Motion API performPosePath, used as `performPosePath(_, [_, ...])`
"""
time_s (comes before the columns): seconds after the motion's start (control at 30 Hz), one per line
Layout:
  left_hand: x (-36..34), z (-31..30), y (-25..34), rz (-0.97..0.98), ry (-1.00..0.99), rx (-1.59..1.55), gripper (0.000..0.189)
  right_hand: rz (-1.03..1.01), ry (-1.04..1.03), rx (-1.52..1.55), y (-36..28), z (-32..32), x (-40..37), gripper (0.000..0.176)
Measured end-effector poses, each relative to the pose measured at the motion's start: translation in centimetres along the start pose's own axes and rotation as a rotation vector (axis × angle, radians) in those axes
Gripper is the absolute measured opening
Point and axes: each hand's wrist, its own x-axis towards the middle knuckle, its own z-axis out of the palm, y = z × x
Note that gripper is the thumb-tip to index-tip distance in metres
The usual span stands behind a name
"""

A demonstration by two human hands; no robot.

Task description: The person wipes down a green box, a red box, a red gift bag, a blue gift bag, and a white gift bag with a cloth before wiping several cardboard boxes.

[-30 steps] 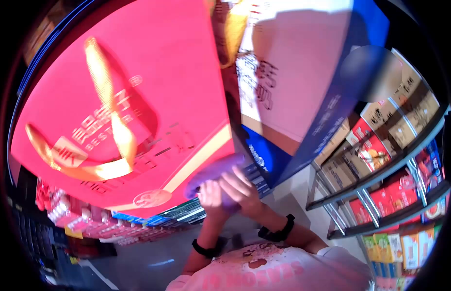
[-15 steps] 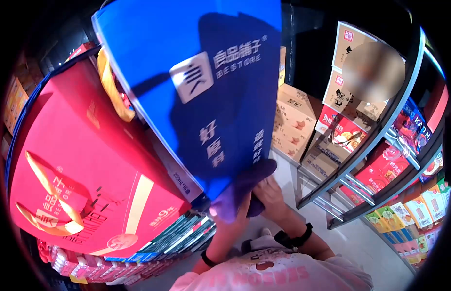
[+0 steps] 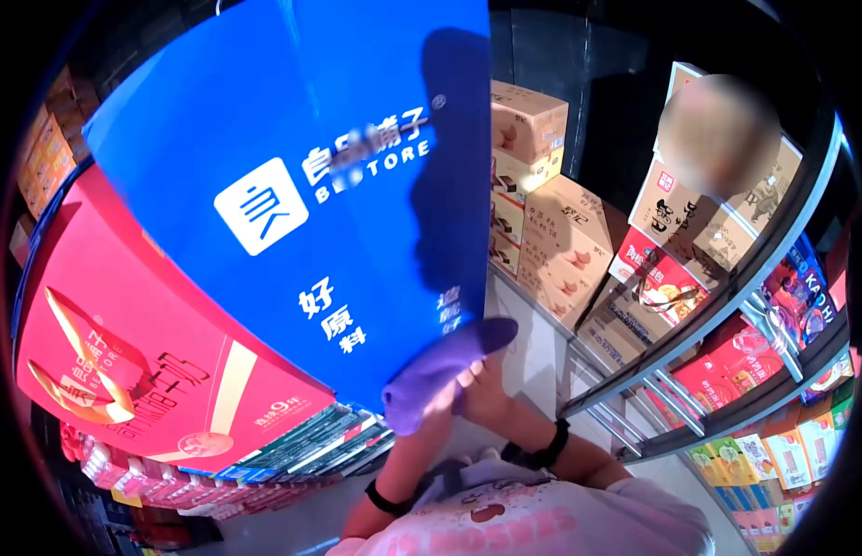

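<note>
A purple cloth [image 3: 450,366] is bunched against the lower edge of a tall blue BESTORE panel [image 3: 357,232] with white lettering. My right hand [image 3: 482,394] has its fingers curled at the near side of the cloth. My left hand [image 3: 435,415] grips the cloth from below on the left, its fingers mostly covered by the fabric. Just left of the panel stands a large red gift box [image 3: 162,361] with yellow ribbon handles, partly hidden behind the blue.
Brown cartons [image 3: 579,246] are stacked beyond the panel. On the right, a metal-framed rack [image 3: 653,394] holds packaged snacks. Pink packages [image 3: 162,486] line the lower left. Pale floor [image 3: 273,528] shows below.
The blue panel has shifted left in view and covers more of the red box; a yellow ribbon beside it is now hidden. My hands and the purple cloth have moved slightly left.
</note>
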Motion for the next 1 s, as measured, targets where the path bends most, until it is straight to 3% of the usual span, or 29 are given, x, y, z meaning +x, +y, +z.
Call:
performPosePath(0.03, [-0.7, 1.3, 0.1, -0.162, -0.269, -0.361, 0.045, 0.061, -0.015, 0.019, 0.7, 0.4, -1.8, 0.051])
performPosePath(0.07, [-1.0, 2.8, 0.0, 0.145, 0.115, -0.028, 0.047, 0.065, -0.002, 0.018, 1.1, 0.0, -1.7, 0.051])
performPosePath(0.13, [-0.6, 2.2, 1.0, 0.147, 0.127, -0.054, 0.047, 0.168, -0.14, 0.22, 1.1, -1.2, -1.0, 0.059])
performPosePath(0.23, [1.6, -0.4, 2.5, 0.107, 0.115, -0.219, 0.045, 0.202, -0.064, 0.267, 1.4, -3.0, -0.1, 0.061])
performPosePath(0.27, [2.7, -1.2, 3.0, 0.102, 0.077, -0.267, 0.046, 0.309, -0.139, 0.305, 1.6, -3.8, 0.4, 0.061])
performPosePath(0.4, [6.4, -4.3, 4.4, 0.127, 0.159, -0.359, 0.05, 0.14, -0.096, 0.465, 1.4, -8.1, 6.7, 0.057])
performPosePath(0.47, [6.7, -4.2, 4.1, 0.147, 0.183, -0.365, 0.05, 0.204, -0.121, 0.538, 1.3, -8.5, 7.0, 0.057])
performPosePath(0.63, [6.7, -2.6, 4.0, 0.077, 0.124, -0.341, 0.026, 0.446, -0.12, 1.026, 2.7, -4.5, 0.6, 0.058])
performPosePath(0.73, [5.7, -0.5, 3.8, 0.189, 0.148, -0.288, 0.028, 0.368, -0.174, 0.906, 3.7, -5.1, 1.1, 0.059])
performPosePath(0.77, [5.1, -0.3, 4.0, 0.132, 0.103, -0.294, 0.032, 0.387, -0.212, 0.924, 4.2, -5.6, 1.7, 0.059])
performPosePath(0.83, [5.4, -0.6, 4.2, 0.123, 0.082, -0.294, 0.034, 0.043, -0.202, 1.015, 5.4, -6.5, 5.4, 0.059])
performPosePath(0.87, [4.9, -0.4, 4.2, 0.077, 0.05, -0.252, 0.036, 0.041, -0.232, 1.05, 5.5, -7.4, 6.7, 0.059])
performPosePath(0.9, [6.4, -1.8, 4.4, 0.218, 0.17, -0.055, 0.056, -0.041, -0.292, 0.965, 6.0, -8.3, 8.7, 0.059])
performPosePath(0.97, [7.5, -2.3, 4.5, 0.194, 0.426, -0.051, 0.05, -0.193, -0.325, 0.89, 6.7, -8.4, 10.5, 0.061])
performPosePath(1.0, [8.1, -3.3, 5.6, 0.145, 0.457, 0.011, 0.049, -0.21, -0.332, 0.931, 6.6, -8.5, 10.9, 0.062])
